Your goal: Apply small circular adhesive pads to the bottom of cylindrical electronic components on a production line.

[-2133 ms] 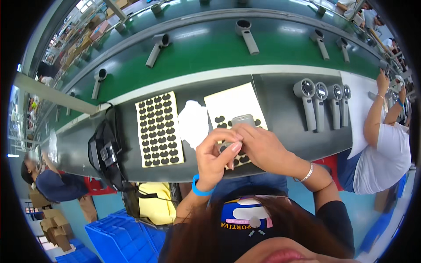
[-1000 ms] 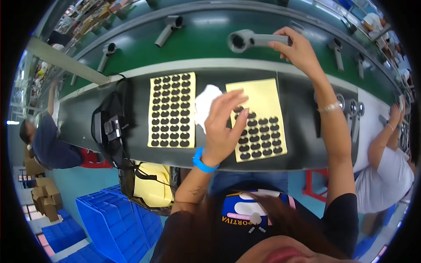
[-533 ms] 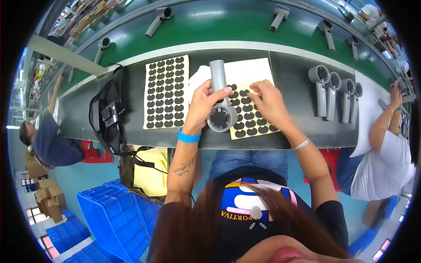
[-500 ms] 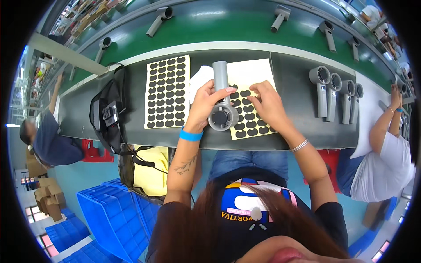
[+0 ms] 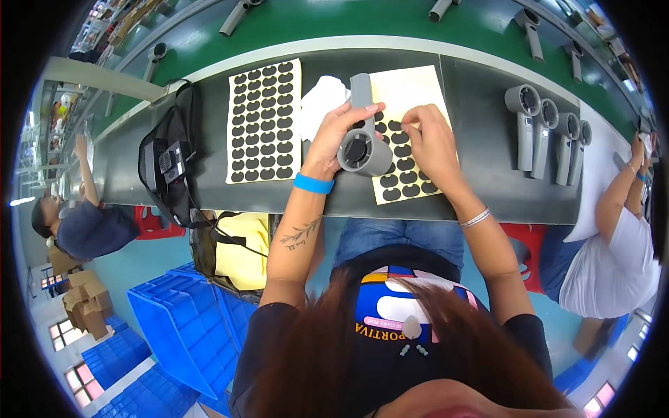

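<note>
My left hand [image 5: 336, 139] is wrapped round a grey handheld fan [image 5: 371, 159], its round head toward me and its handle pointing away. The thumb lies across the handle. Under the fan and my right hand lies a cream sheet of black stickers [image 5: 408, 82], its far part bare of them. The fingertips of my right hand [image 5: 426, 134] are pinched together at the edge of a black sticker [image 5: 395, 126]; whether it has lifted off is hidden. Left of my hands is a second, fuller sticker sheet [image 5: 264, 122]. A white crumpled piece [image 5: 323, 101] sits between the sheets.
Several grey fans [image 5: 524, 132] stand in a row at the right. A black bag [image 5: 165, 164] lies at the left of the dark table. Beyond runs a green conveyor [image 5: 313, 28] carrying more fans. Co-workers sit on both sides, and blue crates [image 5: 185, 327] stand on the floor.
My right fingers have gone from spread to pinched at a sticker. The fan has tilted in my left hand, its round head now turned more to the left. The view has shifted slightly.
</note>
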The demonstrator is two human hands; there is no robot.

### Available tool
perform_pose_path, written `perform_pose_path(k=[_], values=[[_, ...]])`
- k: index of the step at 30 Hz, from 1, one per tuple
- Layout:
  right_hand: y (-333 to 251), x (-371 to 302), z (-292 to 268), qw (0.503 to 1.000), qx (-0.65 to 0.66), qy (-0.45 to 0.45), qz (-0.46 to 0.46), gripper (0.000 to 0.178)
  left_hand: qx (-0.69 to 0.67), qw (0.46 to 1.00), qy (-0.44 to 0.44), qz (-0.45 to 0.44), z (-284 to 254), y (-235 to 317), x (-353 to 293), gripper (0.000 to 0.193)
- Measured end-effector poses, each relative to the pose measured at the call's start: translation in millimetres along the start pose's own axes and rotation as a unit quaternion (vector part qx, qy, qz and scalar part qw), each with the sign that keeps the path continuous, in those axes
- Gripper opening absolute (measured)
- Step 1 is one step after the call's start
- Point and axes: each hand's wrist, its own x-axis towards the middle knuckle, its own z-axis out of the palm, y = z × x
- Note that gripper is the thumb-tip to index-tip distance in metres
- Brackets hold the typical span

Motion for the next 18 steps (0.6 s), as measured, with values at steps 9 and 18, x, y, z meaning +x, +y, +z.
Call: perform_pose_path(k=[9,18], values=[[2.2,-0.3,-13.5,0.989,0.143,-0.023,0.038,0.014,0.027,0.999,0.016,0.008,-1.0,-5.6,1.9,0.039],[-47.7,-35.7,-113.1,0.930,0.349,0.111,0.025,0.019,0.195,0.925,-0.061,0.320,53.3,6.1,-32.2,0.043]])
